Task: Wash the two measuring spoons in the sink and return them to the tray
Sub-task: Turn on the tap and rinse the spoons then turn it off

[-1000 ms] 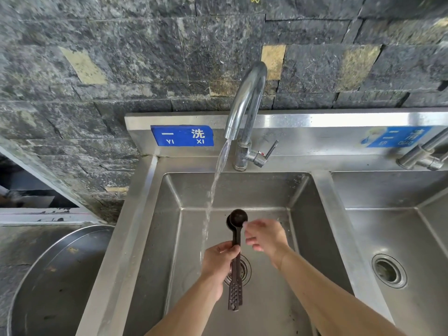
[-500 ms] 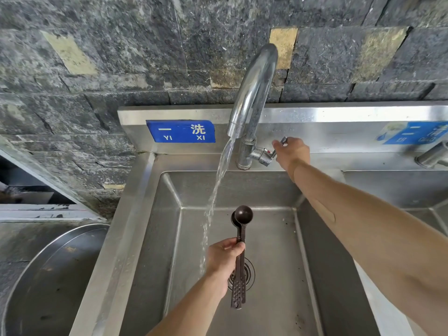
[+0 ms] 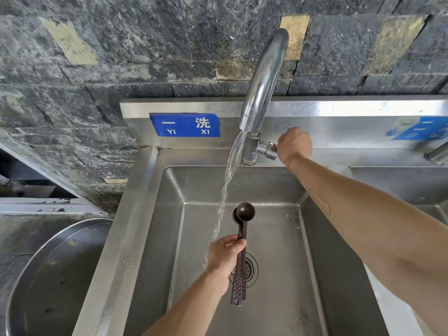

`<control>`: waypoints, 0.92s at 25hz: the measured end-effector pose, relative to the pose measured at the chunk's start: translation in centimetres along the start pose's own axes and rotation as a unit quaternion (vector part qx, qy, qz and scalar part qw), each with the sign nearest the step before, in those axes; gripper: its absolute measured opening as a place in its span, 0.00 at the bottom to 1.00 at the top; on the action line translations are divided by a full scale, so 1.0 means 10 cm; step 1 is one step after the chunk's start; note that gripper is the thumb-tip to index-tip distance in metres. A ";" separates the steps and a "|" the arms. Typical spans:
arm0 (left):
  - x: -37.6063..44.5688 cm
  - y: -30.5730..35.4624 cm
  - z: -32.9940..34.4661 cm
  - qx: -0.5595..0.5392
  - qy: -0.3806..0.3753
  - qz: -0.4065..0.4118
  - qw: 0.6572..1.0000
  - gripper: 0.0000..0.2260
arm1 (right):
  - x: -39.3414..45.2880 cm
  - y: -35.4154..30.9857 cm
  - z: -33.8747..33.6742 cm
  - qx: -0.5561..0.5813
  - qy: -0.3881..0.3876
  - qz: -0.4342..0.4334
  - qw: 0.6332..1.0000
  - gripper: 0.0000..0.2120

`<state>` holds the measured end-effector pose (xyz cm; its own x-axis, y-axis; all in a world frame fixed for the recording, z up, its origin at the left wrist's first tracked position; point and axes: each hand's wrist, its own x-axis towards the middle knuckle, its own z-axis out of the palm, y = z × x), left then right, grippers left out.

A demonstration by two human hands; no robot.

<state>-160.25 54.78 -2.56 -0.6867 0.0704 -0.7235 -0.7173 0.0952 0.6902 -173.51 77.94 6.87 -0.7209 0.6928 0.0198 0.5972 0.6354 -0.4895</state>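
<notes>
Meanwhile left hand (image 3: 225, 255) grips spoons (image 3: 241, 253) — right hand (image 3: 294, 144) on tap handle (image 3: 270, 151).

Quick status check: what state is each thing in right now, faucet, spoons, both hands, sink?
Faucet: running, stream falling into the basin.
Faucet handle: gripped by the right hand.
Measuring spoons: two stacked together, held over the drain, just right of the stream.
Left hand: closed around the spoon handles.
Sink: no standing water visible, drain uncovered.
</notes>
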 end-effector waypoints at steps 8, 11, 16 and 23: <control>-0.04 -0.03 -0.03 -0.009 -0.005 -0.006 1.000 0.08 | -0.01 -0.09 0.03 -0.064 0.034 -0.040 0.997 0.08; -0.05 -0.05 -0.03 -0.006 -0.007 -0.009 1.000 0.10 | -0.01 -0.10 0.00 -0.082 0.036 -0.060 0.994 0.08; -0.06 -0.07 0.00 0.006 -0.003 -0.010 1.000 0.09 | -0.01 -0.14 -0.05 -0.135 0.026 -0.108 0.985 0.07; -0.11 -0.05 0.02 0.007 -0.001 -0.007 1.000 0.07 | 0.01 -0.21 -0.10 -0.216 0.004 -0.134 0.967 0.10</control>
<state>-159.13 54.87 -2.10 -0.6759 0.0699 -0.7337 -0.7257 0.1104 0.6791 -174.42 77.02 8.74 -0.8686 0.4846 0.1034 0.4814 0.8747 -0.0556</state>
